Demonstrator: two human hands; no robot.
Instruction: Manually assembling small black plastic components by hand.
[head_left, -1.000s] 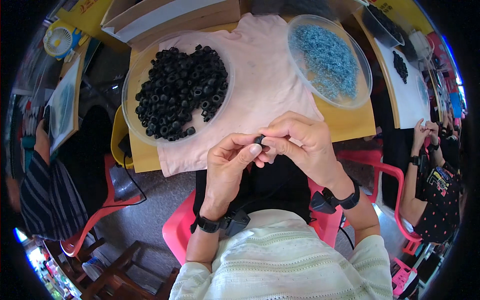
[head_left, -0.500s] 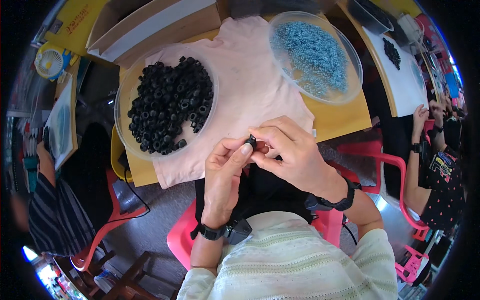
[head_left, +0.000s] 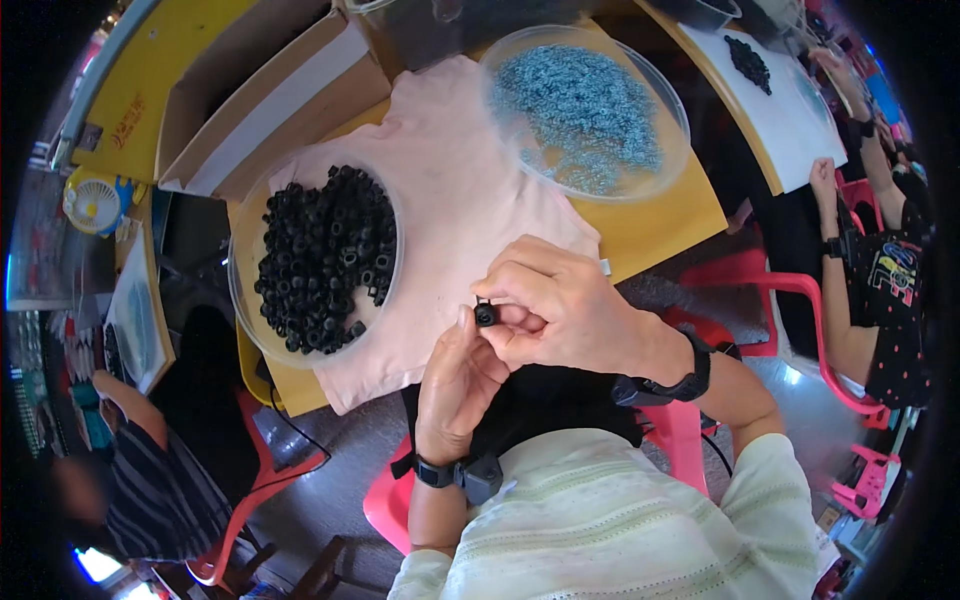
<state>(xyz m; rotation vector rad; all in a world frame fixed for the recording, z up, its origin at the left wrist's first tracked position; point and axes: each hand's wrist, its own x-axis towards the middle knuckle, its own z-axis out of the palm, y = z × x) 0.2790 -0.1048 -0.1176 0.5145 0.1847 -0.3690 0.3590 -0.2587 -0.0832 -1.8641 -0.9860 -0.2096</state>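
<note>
A small black plastic piece, squarish with a round opening, is held up over the near edge of the pink cloth. My right hand pinches it between thumb and forefinger. On its other side my left hand is closed, thumb and fingertips at the piece. Left of my hands, a clear round tub holds a heap of similar black pieces. Farther right, another clear round tub contains many tiny shiny bluish pieces, too small to make out.
The pink cloth covers much of the yellowish table. An open cardboard box stands at the far left. Other people sit on both sides; a white-topped table is at the right. My pink chair is below.
The view has shifted, so the tubs and cloth appear moved. Between my fingers the black piece has turned and shows its round opening more plainly. Both hands keep holding it.
</note>
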